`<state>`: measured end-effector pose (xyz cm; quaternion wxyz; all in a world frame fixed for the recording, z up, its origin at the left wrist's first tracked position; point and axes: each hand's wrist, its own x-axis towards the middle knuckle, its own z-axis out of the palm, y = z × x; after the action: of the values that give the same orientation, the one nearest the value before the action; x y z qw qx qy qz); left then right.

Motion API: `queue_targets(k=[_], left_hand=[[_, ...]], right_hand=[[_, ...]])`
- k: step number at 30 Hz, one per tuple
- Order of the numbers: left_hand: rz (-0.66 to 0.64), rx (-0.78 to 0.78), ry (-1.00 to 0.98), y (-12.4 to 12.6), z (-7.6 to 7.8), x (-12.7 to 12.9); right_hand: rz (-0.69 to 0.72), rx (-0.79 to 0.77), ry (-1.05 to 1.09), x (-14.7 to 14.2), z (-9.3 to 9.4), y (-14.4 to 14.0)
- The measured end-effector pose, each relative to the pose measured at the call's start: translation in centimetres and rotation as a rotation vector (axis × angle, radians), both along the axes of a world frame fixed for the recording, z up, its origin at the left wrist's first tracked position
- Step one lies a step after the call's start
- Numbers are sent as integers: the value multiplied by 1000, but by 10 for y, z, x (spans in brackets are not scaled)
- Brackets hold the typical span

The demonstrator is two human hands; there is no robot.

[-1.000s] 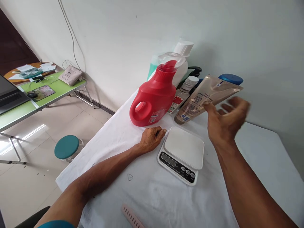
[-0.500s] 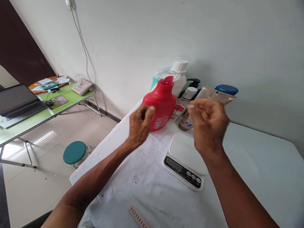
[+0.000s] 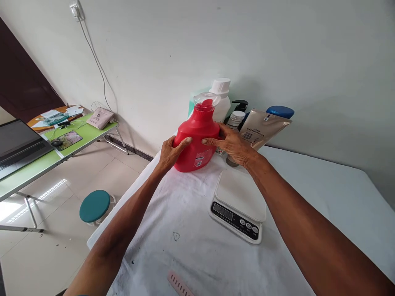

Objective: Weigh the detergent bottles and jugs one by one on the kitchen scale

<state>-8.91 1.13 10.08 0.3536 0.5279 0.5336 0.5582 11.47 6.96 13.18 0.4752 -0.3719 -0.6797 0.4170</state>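
Observation:
A big red detergent bottle [image 3: 197,127] stands upright on the white cloth, its open spout ringed by a clear collar. From the left side my left hand [image 3: 171,153] grips it, thumb across the front. My right hand [image 3: 231,142] holds the opposite side, with its thumb on the front and the fingers partly hidden behind. Just in front of the right forearm lies a white kitchen scale [image 3: 237,205] with nothing on its plate. Close behind the right hand are a beige tube [image 3: 262,127] and a small clear bottle with a white cap [image 3: 237,117].
A white-capped bottle [image 3: 221,96], a black pump top [image 3: 240,105] and a blue lid [image 3: 280,111] stand along the wall. A pink strap [image 3: 180,283] lies at the near edge. To the left are a green stool [image 3: 95,205] and a green table [image 3: 27,164] with a laptop [image 3: 21,144].
Both hands have moved from the air in front of the bottles onto the sides of the red detergent bottle. The view has shifted slightly to the right.

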Motion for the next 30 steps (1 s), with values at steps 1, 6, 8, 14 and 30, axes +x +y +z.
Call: queue_targets(k=[1,6,8,14,30], left_hand=[[5,11,-33,2,0,3],[134,40,-146,-3,-2,18],[168,44,-159,-10,0,19],[167,133,-255,-29,25,16],[-211,48,-303,-43,56,106]], right_hand=[[-13,7,12,1,0,-1],[-4,-62,168,1,-1,-3],[4,-87,190,0,0,-6],[97,54,113,-4,23,-31],[-428,148,-61,97,58,-111]])
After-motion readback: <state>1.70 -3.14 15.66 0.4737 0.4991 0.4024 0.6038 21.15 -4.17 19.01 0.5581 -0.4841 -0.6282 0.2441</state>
